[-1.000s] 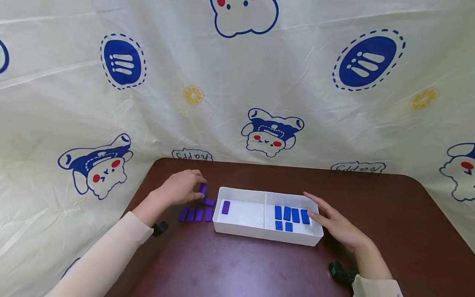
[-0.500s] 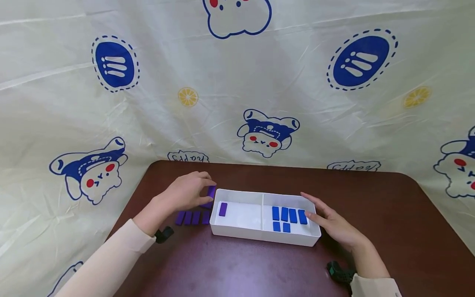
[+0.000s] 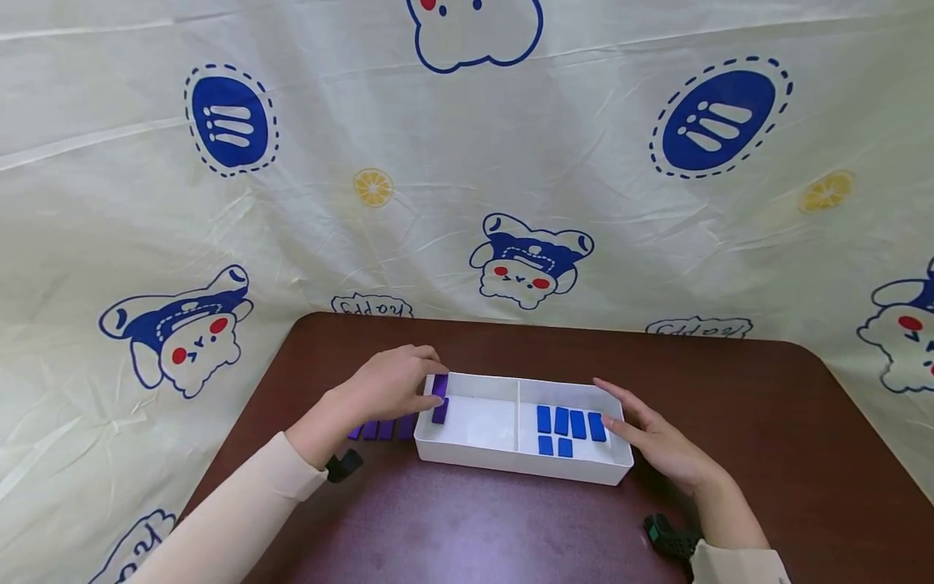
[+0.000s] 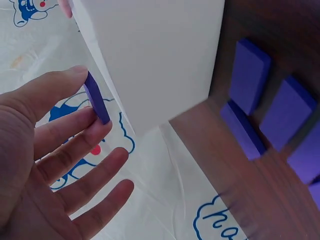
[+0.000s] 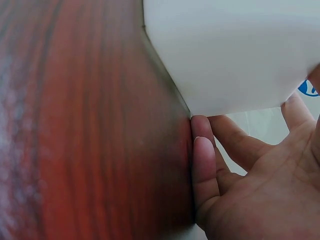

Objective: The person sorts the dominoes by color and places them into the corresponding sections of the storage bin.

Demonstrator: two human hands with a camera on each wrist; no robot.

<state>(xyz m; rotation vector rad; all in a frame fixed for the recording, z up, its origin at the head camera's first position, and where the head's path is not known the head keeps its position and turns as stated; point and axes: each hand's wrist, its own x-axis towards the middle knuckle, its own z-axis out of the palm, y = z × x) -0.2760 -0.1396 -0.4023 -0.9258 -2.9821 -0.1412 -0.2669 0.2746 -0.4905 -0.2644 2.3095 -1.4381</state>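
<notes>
Left of centre, the left hand point(image 3: 390, 383) pinches a purple rectangular tile point(image 4: 96, 98), which too loose a hold could drop.

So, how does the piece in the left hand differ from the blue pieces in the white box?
Colour: the held piece is purple, the blue pieces blue. State: the left hand pinches the held piece, while the blue pieces lie in the white box. Number: the held piece is one; six blue pieces show, in rows of four and two. Both are flat and oblong.
</notes>
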